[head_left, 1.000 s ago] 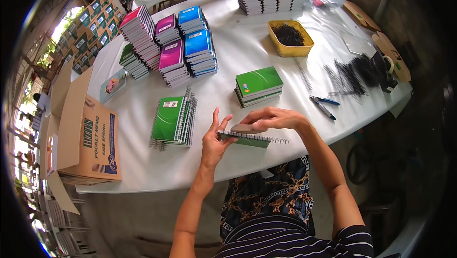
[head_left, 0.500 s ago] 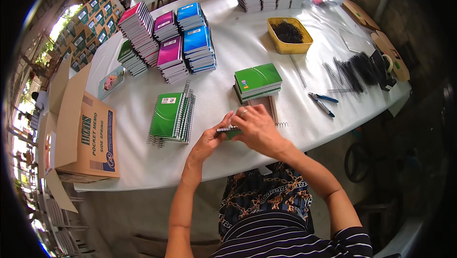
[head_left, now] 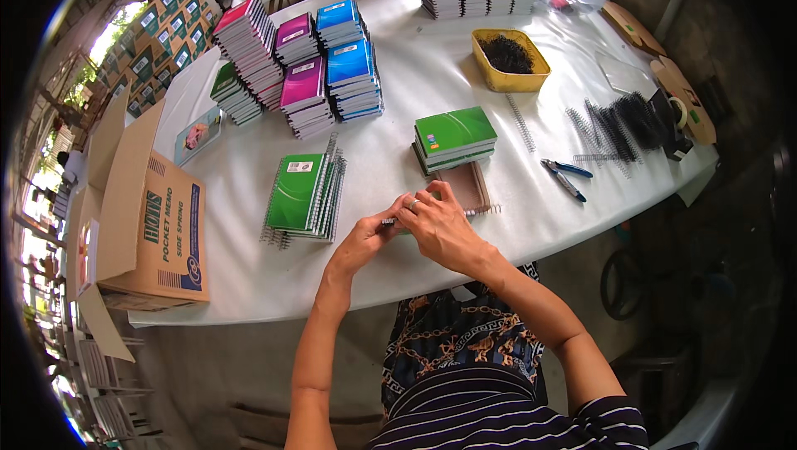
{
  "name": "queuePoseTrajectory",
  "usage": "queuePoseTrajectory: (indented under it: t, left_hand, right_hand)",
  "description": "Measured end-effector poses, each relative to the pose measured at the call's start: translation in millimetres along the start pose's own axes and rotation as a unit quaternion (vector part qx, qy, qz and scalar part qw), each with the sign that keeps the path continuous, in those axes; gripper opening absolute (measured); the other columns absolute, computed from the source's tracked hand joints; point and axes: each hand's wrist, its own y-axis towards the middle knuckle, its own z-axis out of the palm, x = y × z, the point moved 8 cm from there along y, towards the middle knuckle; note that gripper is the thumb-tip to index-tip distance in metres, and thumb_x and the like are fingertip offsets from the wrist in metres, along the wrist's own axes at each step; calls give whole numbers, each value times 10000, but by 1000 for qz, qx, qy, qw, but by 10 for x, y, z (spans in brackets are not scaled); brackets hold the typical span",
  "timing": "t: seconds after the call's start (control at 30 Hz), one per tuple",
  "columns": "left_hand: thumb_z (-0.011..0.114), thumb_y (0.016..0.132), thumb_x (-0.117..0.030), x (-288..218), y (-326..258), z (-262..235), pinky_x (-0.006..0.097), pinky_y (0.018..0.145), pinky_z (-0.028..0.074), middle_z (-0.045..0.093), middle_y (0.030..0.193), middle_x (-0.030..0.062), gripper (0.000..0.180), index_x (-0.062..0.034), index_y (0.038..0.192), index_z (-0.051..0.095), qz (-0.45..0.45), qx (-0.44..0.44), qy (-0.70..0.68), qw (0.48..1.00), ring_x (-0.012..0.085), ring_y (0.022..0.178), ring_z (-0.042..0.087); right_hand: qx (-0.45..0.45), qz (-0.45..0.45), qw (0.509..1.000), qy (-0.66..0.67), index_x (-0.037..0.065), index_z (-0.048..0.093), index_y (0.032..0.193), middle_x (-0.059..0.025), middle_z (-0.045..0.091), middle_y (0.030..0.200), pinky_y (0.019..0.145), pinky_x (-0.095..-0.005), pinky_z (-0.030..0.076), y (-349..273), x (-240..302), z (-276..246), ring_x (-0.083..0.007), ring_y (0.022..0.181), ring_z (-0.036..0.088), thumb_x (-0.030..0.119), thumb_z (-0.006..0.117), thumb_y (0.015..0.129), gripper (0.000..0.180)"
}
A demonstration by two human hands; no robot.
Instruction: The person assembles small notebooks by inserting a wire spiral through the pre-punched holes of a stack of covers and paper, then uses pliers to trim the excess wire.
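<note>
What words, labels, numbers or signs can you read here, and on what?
I won't copy wording, but print stands here:
Open cardboard box: large lettering, legible.
Green notebook, left stack: white label, too small.
Green notebook, right stack: coloured mark, too small.
Magenta notebooks, blue notebooks: labels too small.
Stacked cartons, back left: too small.
Held notebook: mostly hidden; none readable.

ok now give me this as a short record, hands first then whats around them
left hand: holding small green notebook, mostly hidden
right hand: bent over it, grip hidden
coil: thin wire spiral showing past right hand
beyond hands: flat brown rectangular piece, stack of green-covered notebooks
left: green spiral-bound notebooks, open brown cardboard box
right: blue-handled metal cutters, dark wire coils
far right: yellow plastic tub
</note>
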Motion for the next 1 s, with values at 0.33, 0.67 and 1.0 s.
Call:
queuePoseTrajectory:
  t: [0.33,0.67,1.0]
  left_hand:
    - [612,919,-447,-572,-13,-47,290,991,439,607,1314,92,615,-9,1345,542,116,-145,11,983,174,1180,569]
    - [513,964,-501,-668,-108,508,285,956,449,625,1263,120,681,24,1396,468,123,-175,49,976,136,1102,575]
    - [664,900,-247,-1054,-184,409,331,883,529,577,1321,179,532,-123,1394,510,224,-249,346,876,280,1190,596]
  right_hand:
    - [-101,350,908,-205,52,634,1007,-119,632,928,833,-413,423,-1252,-1622,-1063,-291,894,616,128,635,868,158]
    - [-82,275,901,-325,112,499,1315,-183,551,1165,854,-456,417,-1817,-2097,-750,-315,1040,536,246,622,914,440]
    - [-232,265,936,-15,47,630,1129,-137,600,904,718,-392,483,-1373,-1009,-932,-291,808,576,149,688,858,296]
